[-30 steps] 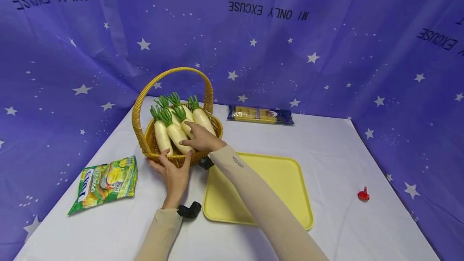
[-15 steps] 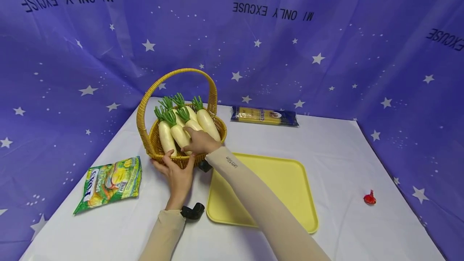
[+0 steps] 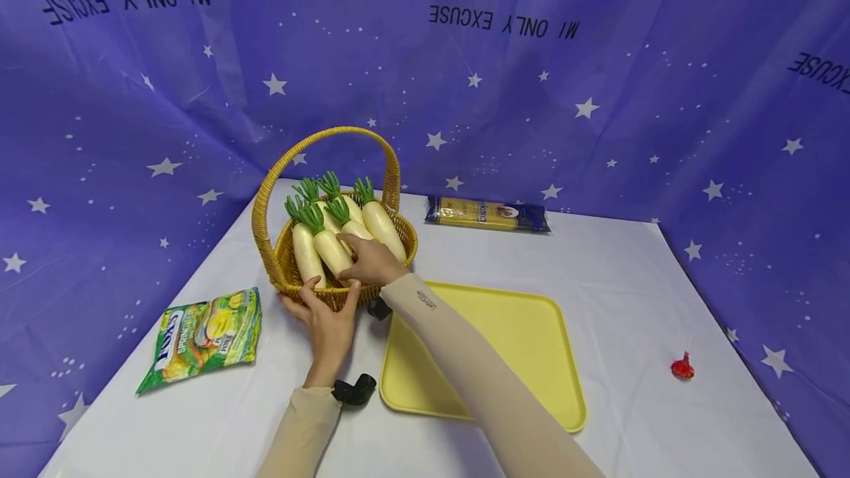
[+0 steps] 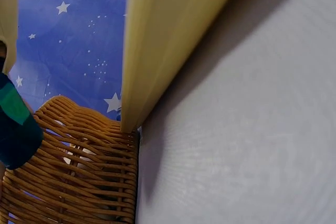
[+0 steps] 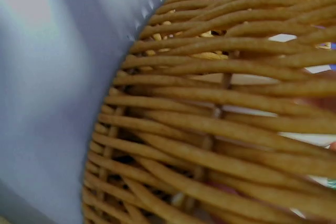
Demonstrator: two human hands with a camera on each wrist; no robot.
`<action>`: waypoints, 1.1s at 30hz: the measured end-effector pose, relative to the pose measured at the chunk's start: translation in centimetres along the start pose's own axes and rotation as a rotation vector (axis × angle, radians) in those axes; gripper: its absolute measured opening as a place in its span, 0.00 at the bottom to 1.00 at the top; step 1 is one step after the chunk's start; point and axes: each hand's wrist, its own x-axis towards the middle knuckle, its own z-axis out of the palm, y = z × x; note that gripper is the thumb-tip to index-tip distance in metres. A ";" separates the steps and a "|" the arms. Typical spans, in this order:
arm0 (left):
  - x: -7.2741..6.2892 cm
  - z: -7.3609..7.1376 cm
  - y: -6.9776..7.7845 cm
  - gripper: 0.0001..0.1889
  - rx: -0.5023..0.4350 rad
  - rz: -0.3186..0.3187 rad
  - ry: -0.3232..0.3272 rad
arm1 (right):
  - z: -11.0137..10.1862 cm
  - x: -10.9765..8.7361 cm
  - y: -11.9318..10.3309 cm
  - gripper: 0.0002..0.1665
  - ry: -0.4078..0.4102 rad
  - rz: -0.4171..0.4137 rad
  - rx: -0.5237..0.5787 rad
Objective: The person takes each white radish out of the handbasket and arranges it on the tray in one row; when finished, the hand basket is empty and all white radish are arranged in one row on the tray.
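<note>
A wicker basket (image 3: 411, 238) with a tall handle stands at the back left of the table in the head view, holding several white radishes with green tops. My left hand (image 3: 327, 330) grips the basket's front rim, its thumb and fingers spread along the edge. Over the basket's front right side, my right hand (image 3: 375, 262) pinches the lower end of a front white radish (image 3: 330, 248) between thumb and fingers. Its far fingers are hidden among the radishes. The right wrist view is filled by the woven basket wall (image 5: 210, 124); in the left wrist view the wicker (image 4: 89, 166) shows low down.
A yellow tray (image 3: 505, 330) lies right of the basket, under the right forearm. At left sits a green snack bag (image 3: 209, 334). A pasta packet (image 3: 488, 214) lies along the back edge, and a small red object (image 3: 682, 367) at far right.
The right hand's fingers have come down and closed around the front radish's lower end. My left hand stays on the basket rim. The head view has shifted slightly.
</note>
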 end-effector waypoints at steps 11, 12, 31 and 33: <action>0.1 0.1 0.3 0.38 -0.007 0.004 -0.009 | -0.1 -0.4 1.0 0.46 0.102 0.023 0.240; 0.1 0.1 0.3 0.39 -0.010 0.004 -0.010 | -0.2 -0.5 1.1 0.45 0.107 0.030 0.298; 0.2 -0.2 0.0 0.37 -0.020 0.010 -0.007 | -5.3 -4.2 1.8 0.41 0.146 0.086 1.062; 0.1 -0.1 0.0 0.37 -0.014 0.008 -0.008 | -5.9 -5.5 2.2 0.41 0.152 0.080 1.060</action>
